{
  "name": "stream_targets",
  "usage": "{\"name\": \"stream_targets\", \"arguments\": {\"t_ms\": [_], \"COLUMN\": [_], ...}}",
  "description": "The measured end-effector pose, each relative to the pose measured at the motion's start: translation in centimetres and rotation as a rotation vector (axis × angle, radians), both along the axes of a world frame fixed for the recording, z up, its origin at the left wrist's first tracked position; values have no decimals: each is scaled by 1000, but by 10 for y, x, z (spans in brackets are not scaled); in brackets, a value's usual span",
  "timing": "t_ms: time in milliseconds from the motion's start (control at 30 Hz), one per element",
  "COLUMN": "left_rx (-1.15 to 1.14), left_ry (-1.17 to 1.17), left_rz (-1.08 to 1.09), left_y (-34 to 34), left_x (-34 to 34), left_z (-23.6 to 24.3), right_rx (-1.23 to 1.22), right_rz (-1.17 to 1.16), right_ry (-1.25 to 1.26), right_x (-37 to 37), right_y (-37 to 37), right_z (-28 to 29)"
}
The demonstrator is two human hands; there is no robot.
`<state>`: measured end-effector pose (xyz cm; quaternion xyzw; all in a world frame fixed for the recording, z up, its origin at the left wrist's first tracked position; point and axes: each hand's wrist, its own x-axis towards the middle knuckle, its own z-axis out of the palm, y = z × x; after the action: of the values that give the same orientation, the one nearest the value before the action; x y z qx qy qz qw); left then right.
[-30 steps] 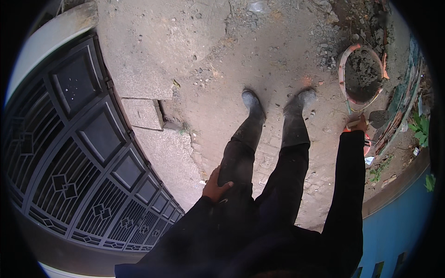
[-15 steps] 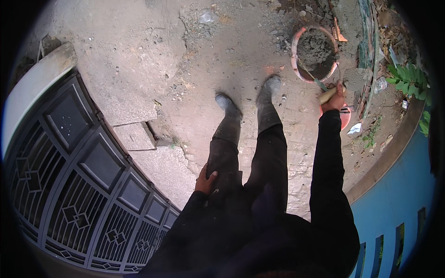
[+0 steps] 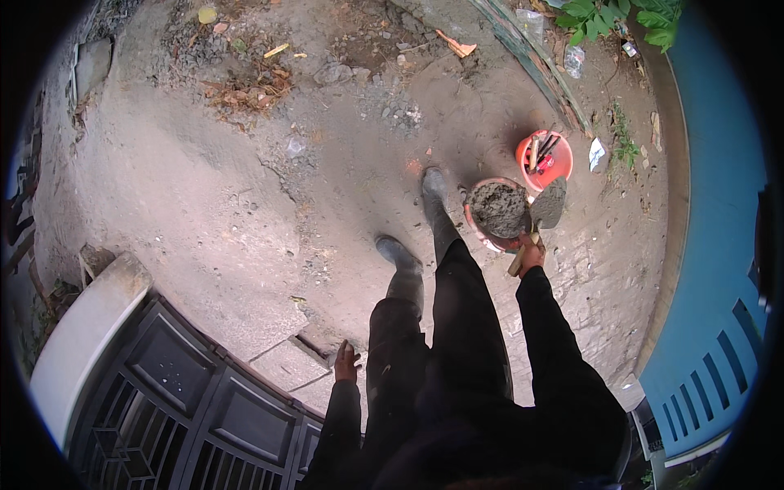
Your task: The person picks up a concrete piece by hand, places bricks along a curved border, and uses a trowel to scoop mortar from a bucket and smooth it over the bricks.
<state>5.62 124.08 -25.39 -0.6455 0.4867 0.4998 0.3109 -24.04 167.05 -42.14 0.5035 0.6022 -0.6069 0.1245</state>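
My right hand [image 3: 532, 255] is wrapped round the wooden handle of a trowel [image 3: 549, 204], whose broad blade is coated in grey mortar. Just beside that hand is a reddish bucket [image 3: 468, 214] heaped with wet mortar [image 3: 500, 209]. Whether its wire handle is also in my grip cannot be made out. Behind the trowel blade stands an orange-red bucket [image 3: 563, 167] with several hand tools [image 3: 542, 150] inside. My left hand [image 3: 347, 362] hangs empty beside my left leg, its fingers loosely apart.
A dark metal gate [image 3: 175, 359] and a pale kerb [image 3: 90, 318] lie at the left. A blue wall [image 3: 719, 204] runs along the right. Weathered boards [image 3: 523, 53], a broken orange shard [image 3: 457, 43] and dry leaves [image 3: 253, 90] lie farther ahead. A gap [image 3: 313, 351] opens beside a paving slab.
My view has turned to the right. The mortar bucket has come nearer to me, past the tool bucket, along with my right hand and trowel. My left hand has left my thigh.
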Motion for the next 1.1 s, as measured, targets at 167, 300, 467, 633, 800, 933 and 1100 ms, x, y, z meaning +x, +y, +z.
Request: {"name": "stream_targets", "arguments": {"t_ms": [167,300,467,633,800,933,1100], "left_rx": [-34,-48,-99,-219,-238,-281,-280], "left_ry": [141,141,137,192,157,81,-26], "left_rz": [-153,-246,-560,-513,-474,-344,-318], "left_y": [-36,-80,-125,-157,-157,-170,-189], "left_x": [-19,11,-3,-51,-86,-47,53], "left_z": [4,-1,-13,9,55,62,87], "right_rx": [270,218,73,40,49,40,88], "right_rz": [70,-5,-20,-19,89,71,56], "right_ry": [-78,-149,-288,-292,-494,-427,-244], "right_x": [100,131,190,238,242,195,94], "right_y": [68,58,39,34,57,78,103], "right_z": [-79,-43,75,128,128,127,149]}}
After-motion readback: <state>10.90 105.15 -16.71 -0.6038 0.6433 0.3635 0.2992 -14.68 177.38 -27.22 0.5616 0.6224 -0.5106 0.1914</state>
